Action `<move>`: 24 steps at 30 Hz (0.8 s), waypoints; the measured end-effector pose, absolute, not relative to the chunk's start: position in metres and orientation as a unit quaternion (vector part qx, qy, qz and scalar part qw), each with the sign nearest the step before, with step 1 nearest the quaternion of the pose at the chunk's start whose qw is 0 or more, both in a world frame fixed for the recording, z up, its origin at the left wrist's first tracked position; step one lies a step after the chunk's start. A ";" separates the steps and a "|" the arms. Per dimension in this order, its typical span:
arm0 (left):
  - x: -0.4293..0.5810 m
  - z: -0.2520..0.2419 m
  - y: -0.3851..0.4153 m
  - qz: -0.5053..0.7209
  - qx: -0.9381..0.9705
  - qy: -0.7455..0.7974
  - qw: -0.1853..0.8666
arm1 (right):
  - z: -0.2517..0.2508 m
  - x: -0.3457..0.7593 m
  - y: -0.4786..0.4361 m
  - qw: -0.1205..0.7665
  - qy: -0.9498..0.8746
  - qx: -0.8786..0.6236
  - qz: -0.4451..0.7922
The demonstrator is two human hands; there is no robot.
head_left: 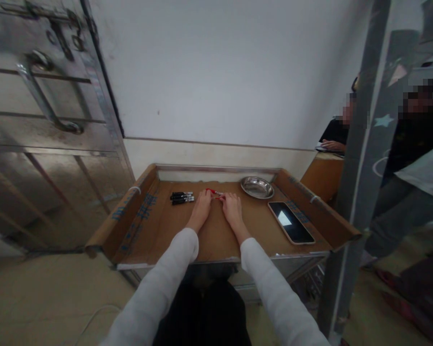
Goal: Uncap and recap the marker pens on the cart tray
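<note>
My left hand (202, 205) and my right hand (232, 206) are close together over the cardboard surface, fingertips almost meeting. Both are closed in a pinch on a slim, pen-like piece (215, 197) with a red end by the right fingers; the fingers partly hide it. Just beyond the fingertips lies a red-and-white pen (213, 191). To the left of my left hand, several black pens (182, 197) with clear and silvery ends lie side by side. Right of my right hand is a shallow metal bowl (257, 188), and nearer to me a phone (290, 222) lies flat, screen up.
Cardboard side walls (319, 211) edge the small table. Behind it is a white wall (220, 72), and a metal door (57, 125) stands at the left. A grey post (361, 144) rises close on the right. Other people sit and stand beyond it.
</note>
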State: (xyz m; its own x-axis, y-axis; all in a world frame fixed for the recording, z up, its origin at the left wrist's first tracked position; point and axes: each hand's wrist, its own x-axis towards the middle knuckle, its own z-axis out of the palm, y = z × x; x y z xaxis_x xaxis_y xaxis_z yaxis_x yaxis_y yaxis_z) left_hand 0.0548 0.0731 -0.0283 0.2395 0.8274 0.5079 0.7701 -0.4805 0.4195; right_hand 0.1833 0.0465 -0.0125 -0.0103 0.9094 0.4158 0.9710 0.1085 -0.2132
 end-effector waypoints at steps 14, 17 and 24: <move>0.054 -0.025 0.069 0.332 0.802 0.494 0.048 | -0.011 0.183 0.043 0.253 -0.694 -0.672 -0.060; 0.054 -0.023 0.068 0.333 0.798 0.499 0.054 | -0.011 0.183 0.043 0.255 -0.693 -0.672 -0.060; 0.052 -0.024 0.070 0.367 0.787 0.488 0.084 | -0.011 0.184 0.043 0.263 -0.713 -0.649 -0.046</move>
State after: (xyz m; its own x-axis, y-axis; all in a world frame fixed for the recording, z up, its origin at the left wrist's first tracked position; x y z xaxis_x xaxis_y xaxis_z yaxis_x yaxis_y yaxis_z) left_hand 0.0521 0.0697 -0.0235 0.2541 0.8310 0.4948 0.7071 -0.5086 0.4912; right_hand 0.1841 0.0430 -0.0111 -0.0203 0.9004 0.4345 0.9487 0.1544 -0.2758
